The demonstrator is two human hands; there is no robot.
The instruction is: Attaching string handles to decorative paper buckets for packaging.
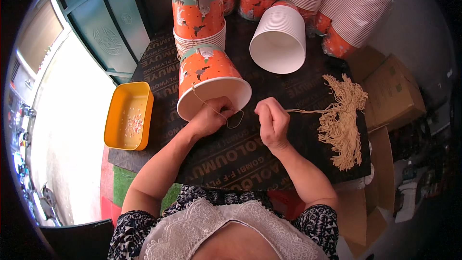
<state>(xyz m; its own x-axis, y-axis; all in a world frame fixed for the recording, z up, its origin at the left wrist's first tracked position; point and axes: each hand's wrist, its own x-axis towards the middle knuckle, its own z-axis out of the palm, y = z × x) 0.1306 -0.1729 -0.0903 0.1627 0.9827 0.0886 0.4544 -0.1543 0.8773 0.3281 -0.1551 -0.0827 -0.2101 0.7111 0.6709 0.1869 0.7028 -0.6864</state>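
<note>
An orange paper bucket (211, 71) with a green base band and dark bat figures lies tilted, its white mouth facing me. At that mouth my left hand (213, 115) is closed, fingertips pinched on a thin tan cord (236, 126). The cord comes from the bucket's side near the rim, runs over my fingers and hangs in a small loop. My right hand (272, 123), apart from the bucket, is closed in a pinch on a tan strand (305, 111). That strand leads right to a heap of tan cords (344, 120). My right fingertips are partly hidden.
Upside-down nested buckets (198, 17) stand behind the tilted one. A white-mouthed bucket (279, 43) lies beyond my right hand. Several wrapped bucket stacks (358, 14) line the back. A yellow tub (129, 115) with small bits sits left on the dark table (231, 163); cardboard boxes (394, 91) stand right.
</note>
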